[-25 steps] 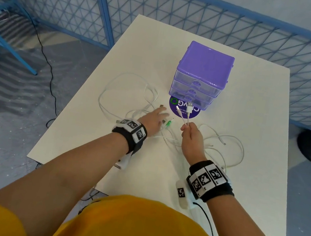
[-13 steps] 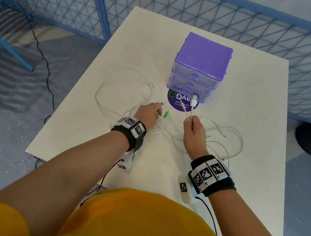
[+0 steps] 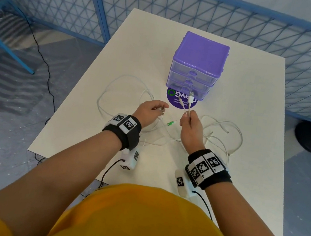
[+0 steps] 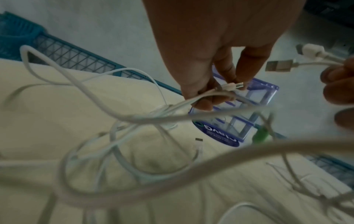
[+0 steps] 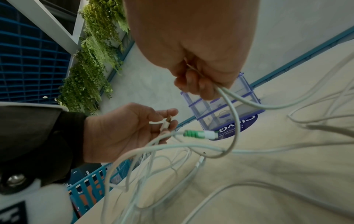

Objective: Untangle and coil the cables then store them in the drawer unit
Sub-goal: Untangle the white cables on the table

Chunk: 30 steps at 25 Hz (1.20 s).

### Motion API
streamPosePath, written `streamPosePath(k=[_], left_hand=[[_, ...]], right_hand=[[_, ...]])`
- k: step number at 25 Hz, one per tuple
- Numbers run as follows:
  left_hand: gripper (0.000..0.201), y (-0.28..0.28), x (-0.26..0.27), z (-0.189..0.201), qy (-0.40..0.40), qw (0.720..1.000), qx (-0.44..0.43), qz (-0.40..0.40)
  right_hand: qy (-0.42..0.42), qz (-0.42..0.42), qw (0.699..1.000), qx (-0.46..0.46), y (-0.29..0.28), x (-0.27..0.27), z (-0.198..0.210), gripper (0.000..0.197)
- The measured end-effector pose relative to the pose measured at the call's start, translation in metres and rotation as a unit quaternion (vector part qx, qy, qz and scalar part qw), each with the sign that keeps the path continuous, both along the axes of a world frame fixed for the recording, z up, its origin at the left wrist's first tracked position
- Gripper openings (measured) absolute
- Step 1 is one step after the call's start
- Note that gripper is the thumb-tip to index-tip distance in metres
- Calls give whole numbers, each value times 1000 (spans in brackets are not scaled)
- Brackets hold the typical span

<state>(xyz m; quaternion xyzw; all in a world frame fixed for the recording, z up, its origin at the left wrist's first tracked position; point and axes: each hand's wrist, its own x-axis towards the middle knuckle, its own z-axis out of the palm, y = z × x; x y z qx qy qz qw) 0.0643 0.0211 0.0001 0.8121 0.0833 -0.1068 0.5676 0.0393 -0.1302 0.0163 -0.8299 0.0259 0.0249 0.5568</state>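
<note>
Head view: tangled white cables (image 3: 222, 135) sprawl; left hand (image 3: 149, 110) pinches one plug, right hand (image 3: 190, 126) grips two ends.

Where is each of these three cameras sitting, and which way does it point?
Head: worn on the head, looking down at the table, the drawer unit, both forearms and a yellow top.
Left wrist: on the left wrist, looking along the left hand, which pinches a cable plug.
Right wrist: on the right wrist, looking along the right hand, which grips white cables; the left hand shows too.
Shared: all three show the drawer unit.
</note>
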Motion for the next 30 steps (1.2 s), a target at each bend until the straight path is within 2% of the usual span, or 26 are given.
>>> streamPosePath(k=[5,9,12,14,16,18,19,21,23,27,30], left_hand=[[32,-9,3,14,-44,998,-31,14],[28,-21,7,36,-42,987,-145,47],[26,-36,4,46,0,964,-261,58],[28,-44,1,46,7,960,-277,42],[28,-47,0,43,10,959,-281,31],[22,-46,4,39,36,959,-276,57],[20,-46,9,33,43,968,-235,80],[24,-43,20,13,39,994,-58,90],[30,-42,26,-4,37,994,95,30],[39,-49,35,-30,36,961,233,-147],[51,-51,37,-40,82,948,274,-143]], right_hand=[[-3,-19,1000,-6,-1,1,3,17],[10,-4,1000,12,8,5,10,5],[29,28,999,31,15,10,13,11],[42,15,998,49,16,14,12,7],[56,-6,996,63,15,17,8,15],[67,-22,996,49,11,17,3,23],[75,-35,996,44,9,15,-1,26],[93,-63,993,46,5,10,-8,31],[104,-74,990,57,1,7,-12,35],[119,-51,989,77,-5,5,-12,22],[119,-64,985,106,-8,0,-11,24]])
